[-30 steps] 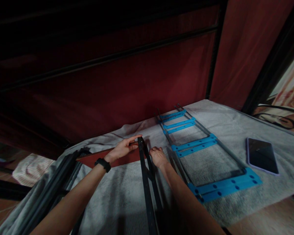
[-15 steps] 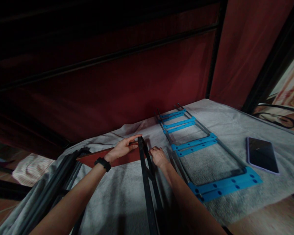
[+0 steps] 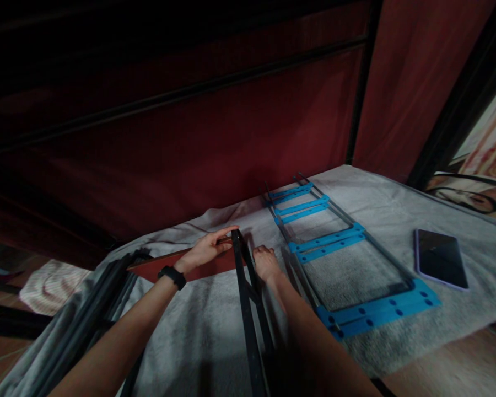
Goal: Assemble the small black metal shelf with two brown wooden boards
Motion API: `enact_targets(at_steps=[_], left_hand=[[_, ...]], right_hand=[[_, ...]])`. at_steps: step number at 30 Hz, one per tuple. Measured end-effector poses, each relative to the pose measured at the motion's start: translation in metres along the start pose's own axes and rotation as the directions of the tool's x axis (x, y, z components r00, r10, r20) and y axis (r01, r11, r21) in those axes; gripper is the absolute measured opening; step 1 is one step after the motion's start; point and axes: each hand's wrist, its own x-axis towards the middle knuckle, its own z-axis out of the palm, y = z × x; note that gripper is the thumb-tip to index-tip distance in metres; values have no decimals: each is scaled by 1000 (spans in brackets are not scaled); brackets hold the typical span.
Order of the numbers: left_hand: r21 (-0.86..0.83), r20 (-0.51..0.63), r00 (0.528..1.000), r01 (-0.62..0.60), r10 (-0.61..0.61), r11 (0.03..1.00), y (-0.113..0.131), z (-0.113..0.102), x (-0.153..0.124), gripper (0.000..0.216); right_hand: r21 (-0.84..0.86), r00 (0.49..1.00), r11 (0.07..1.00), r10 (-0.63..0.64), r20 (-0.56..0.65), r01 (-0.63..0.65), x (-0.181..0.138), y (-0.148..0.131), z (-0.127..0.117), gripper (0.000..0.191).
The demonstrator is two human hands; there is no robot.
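My left hand (image 3: 204, 251), with a black band on its wrist, grips the top edge of a reddish-brown board (image 3: 161, 266). Its index finger reaches onto the upper end of a black metal frame (image 3: 248, 325). The board's right end meets this frame, which runs toward me between my arms. On the frame's other side, my right hand (image 3: 267, 263) is closed, fingers curled against the frame near the joint. Whatever its fingertips hold is hidden. Beside my right forearm lies a rack of thin grey rods with blue crosspieces (image 3: 380, 311).
A grey cloth (image 3: 397, 209) covers the surface below. Several dark metal bars (image 3: 91, 314) lie at the left. A phone (image 3: 440, 258) with a purple edge rests at the right. Dark red panels (image 3: 215, 154) rise behind, and a black cable (image 3: 488, 207) loops at far right.
My right hand's fingers have shifted slightly at the frame. My left hand, the board and the frame keep the same arrangement; the whole view has moved only a little.
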Motion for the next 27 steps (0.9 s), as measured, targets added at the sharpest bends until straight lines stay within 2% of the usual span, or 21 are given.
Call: enact_targets(at_steps=[13, 19, 27], left_hand=[[-17, -7, 1000, -16, 16, 1000, -2, 1, 1, 67], [-20, 3, 1000, -22, 22, 1000, -2, 1, 1, 67], [-13, 7, 1000, -22, 22, 1000, -3, 0, 2, 66]], right_hand=[[27, 996, 996, -90, 22, 90, -2, 12, 5, 30], [43, 997, 997, -70, 14, 69, 0, 9, 6, 42], [67, 997, 994, -83, -1, 83, -2, 15, 7, 27]])
